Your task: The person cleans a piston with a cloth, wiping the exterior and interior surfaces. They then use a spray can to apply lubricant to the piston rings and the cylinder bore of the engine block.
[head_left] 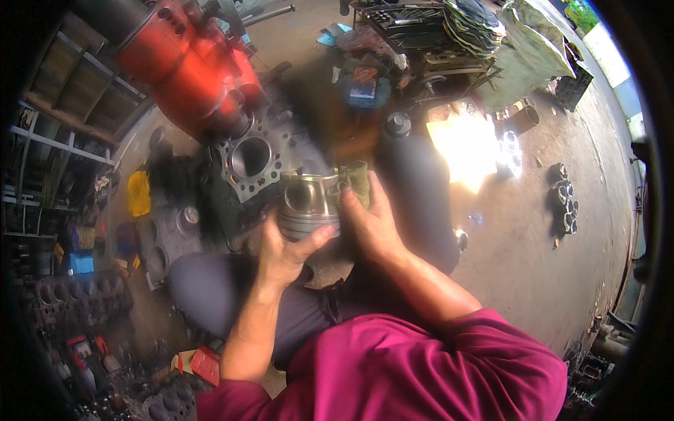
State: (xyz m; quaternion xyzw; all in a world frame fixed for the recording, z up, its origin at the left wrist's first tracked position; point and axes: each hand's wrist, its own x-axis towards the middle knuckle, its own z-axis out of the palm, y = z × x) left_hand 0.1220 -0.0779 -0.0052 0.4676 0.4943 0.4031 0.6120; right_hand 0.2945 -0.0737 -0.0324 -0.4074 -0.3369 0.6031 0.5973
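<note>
A shiny metal engine piston (pixel 307 198) is held in front of me, its ringed crown end pointing down toward my lap. My left hand (pixel 286 251) wraps the lower left of it, thumb across the ring grooves. On the piston's right side, my right hand (pixel 371 217) is closed on a greenish cloth rag (pixel 358 181), which lies against the upper right of the skirt. Just beyond the piston stands an engine block (pixel 267 151) with a round open cylinder bore and a flat, holed top face.
A large red machine part (pixel 193 70) rises at the far left. Engine blocks (pixel 84 298) and loose parts crowd the left side. A tool tray (pixel 407 28) stands at the back. On the right floor lie a row of small metal rings (pixel 564 198) and a bright sunlit sheet (pixel 460 147).
</note>
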